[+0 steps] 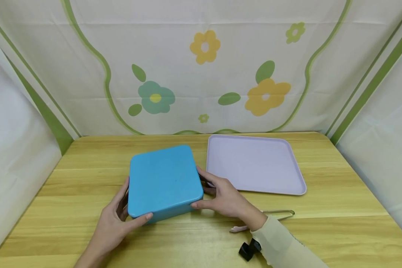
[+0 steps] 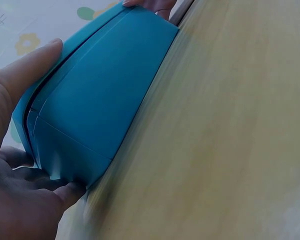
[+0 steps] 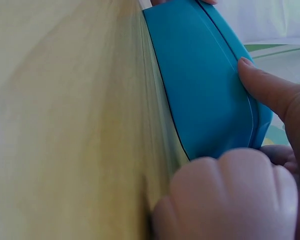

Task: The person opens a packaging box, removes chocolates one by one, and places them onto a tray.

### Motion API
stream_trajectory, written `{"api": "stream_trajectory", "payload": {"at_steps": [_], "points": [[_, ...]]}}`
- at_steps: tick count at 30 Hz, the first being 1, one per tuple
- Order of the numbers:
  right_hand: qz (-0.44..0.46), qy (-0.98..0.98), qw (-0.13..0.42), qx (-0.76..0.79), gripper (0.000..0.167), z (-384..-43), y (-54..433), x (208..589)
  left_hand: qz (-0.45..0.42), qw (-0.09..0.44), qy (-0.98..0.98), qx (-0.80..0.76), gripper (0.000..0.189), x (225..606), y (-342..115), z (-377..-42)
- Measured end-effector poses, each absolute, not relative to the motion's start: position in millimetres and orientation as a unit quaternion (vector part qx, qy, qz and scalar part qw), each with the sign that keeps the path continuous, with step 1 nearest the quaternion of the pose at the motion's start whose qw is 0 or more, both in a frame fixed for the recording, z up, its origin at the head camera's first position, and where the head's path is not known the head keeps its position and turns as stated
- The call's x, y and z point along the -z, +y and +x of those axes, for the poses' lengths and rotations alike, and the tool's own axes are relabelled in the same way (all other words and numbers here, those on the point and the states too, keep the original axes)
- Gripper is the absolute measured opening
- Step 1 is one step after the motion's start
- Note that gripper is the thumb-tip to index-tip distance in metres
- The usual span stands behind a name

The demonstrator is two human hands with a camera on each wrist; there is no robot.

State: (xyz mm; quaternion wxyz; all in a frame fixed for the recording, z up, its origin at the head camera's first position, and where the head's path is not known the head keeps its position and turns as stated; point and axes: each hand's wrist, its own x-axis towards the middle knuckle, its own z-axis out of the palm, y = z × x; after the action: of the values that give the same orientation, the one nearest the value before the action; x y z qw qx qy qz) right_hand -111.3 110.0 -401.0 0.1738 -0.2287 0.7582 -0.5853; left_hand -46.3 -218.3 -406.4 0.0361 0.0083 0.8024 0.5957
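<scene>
A: How many things can be counted on the tabletop [image 1: 348,216]?

B: One blue box [image 1: 164,180], one lilac tray [image 1: 254,163] and one pair of tongs [image 1: 290,212] are counted. One small black object [image 1: 246,252] is also seen beside the right sleeve [image 1: 284,242]; what it is cannot be told.

A: By how many hands is the box held?

B: By two. The near left corner is gripped by the left hand [image 1: 112,219], with the thumb laid on the front and the fingers on the left side. The near right corner is gripped by the right hand [image 1: 226,199] in the same manner.

A: And where is the box found?

B: It is seen left of the tray and apart from it, turned at a slight angle. Whether its whole bottom is touched by the tabletop cannot be told.

A: What is contained in it?

B: The inside is hidden by one lid [image 1: 160,171], below which a thin dark line is shown in the left wrist view. The tray is bordered by a low rim. The tongs are partly covered by the right wrist.
</scene>
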Motion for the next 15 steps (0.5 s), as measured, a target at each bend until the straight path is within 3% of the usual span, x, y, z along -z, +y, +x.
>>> {"api": "stream_trajectory", "payload": {"at_steps": [15], "points": [[-0.227,0.763,0.172,0.581,0.106,-109.9,109.9,398.4,0.022,0.030,0.793,-0.608,0.120,406.6,-218.9,-44.9]]}}
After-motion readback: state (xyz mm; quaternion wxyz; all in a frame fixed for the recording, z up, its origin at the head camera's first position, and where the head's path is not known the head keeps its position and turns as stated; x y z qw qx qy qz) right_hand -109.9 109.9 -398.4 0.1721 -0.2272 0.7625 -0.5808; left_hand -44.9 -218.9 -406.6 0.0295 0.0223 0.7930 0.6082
